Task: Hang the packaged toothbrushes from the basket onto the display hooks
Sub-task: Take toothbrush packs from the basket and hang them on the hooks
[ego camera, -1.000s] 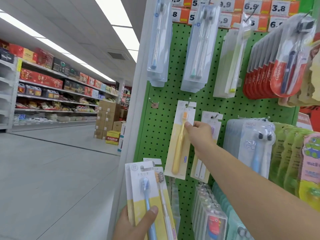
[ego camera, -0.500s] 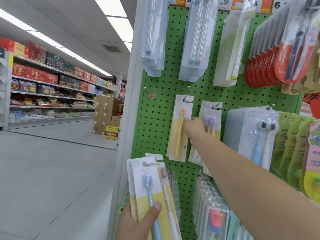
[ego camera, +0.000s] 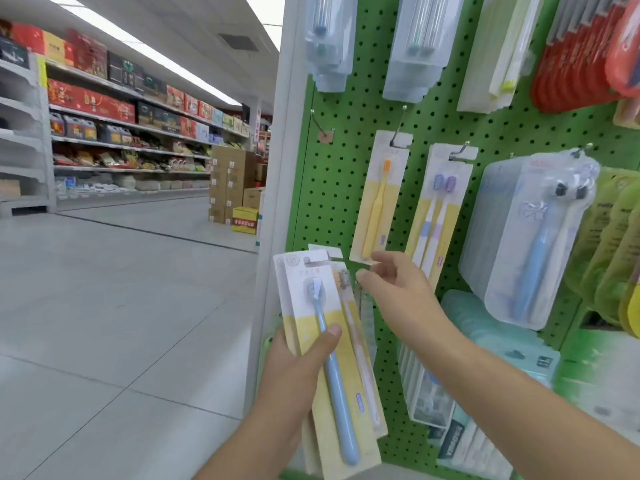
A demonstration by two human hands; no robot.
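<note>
1. The right hand (ego camera: 394,289) has come away from the yellow-toothbrush pack (ego camera: 379,197), which it was steadying half a second ago. That pack now hangs free on its hook (ego camera: 398,131) against the green pegboard (ego camera: 346,188).
2. That hand now sits lower and nearer, fingers loosely spread and holding nothing, just right of the tops of the packs in the left hand (ego camera: 294,368).
3. The left hand grips a small stack of packs, thumb across the front one, the blue-toothbrush pack (ego camera: 329,358); a second pack with a pale brush (ego camera: 356,341) shows behind it on the right.
4. Judged from this, one pack is done, and the reach looks aimed at drawing the next from the stack.
5. An empty hook (ego camera: 320,123) stands left of the hung pack, a likely next place.
6. Neighbouring hooks carry a twin-brush pack (ego camera: 438,209) and clear blister packs (ego camera: 526,237).
7. The basket is not in view, so what remains in it cannot be told.
</note>
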